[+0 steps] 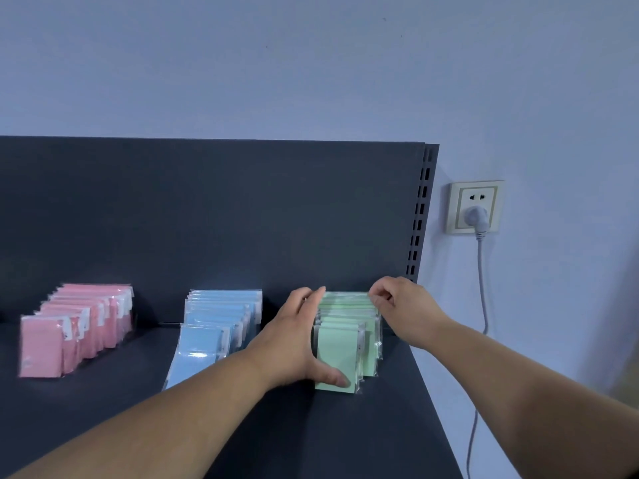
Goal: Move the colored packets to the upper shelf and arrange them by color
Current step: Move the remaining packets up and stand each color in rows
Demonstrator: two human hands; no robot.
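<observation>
Squaring the final row on the shelf (380,426): the left hand (297,340) clasps the green packets (340,354) thumb-to-fingers, and the right hand (404,305) pinches the rearmost one's top edge. Next, probably seat it flush, then let go.

On the dark shelf (397,426) three rows of packets stand in front of the dark back panel (207,219). The pink packets (76,330) are at the left, the blue packets (214,326) are in the middle, and the green packets (340,350) are at the right, each row well apart from the next. The left hand (297,340) holds the green row from its left side, with the thumb (332,376) on the front packet. The right hand (404,309) pinches the top edge at the back of this row. On the wall at the right, a grey plug (476,216) sits in a wall socket (475,205), and its cable (482,288) hangs down.
</observation>
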